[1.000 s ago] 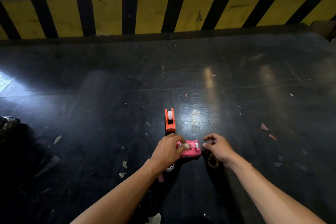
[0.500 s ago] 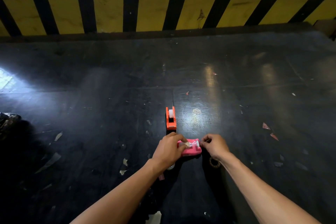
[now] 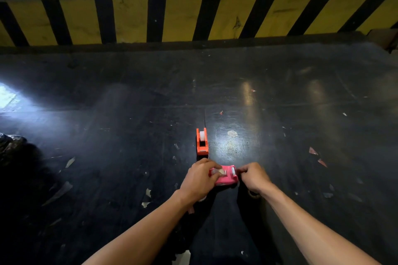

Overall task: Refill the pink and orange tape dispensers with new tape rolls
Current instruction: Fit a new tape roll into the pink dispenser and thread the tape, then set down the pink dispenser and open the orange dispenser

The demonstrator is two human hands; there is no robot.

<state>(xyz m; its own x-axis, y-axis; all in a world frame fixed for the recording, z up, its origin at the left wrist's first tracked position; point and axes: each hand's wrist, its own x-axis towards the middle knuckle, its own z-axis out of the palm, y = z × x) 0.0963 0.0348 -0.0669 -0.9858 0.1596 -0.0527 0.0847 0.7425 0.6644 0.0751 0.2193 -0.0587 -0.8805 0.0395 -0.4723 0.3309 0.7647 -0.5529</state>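
While the left hand (image 3: 199, 180) clamps the pink dispenser (image 3: 225, 178) to the worktop (image 3: 107, 135), the right hand (image 3: 253, 176) has closed in, its grip now pinching at the cutter end, apparently seating the tape. The orange dispenser (image 3: 202, 142) beyond already holds a roll.

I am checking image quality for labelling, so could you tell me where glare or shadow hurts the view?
Head view: glare patches on the dark floor right of the orange dispenser and at the left edge; the pink dispenser stays legible between both hands; deep shadow under the forearms; the striped barrier bows from wide-angle distortion.
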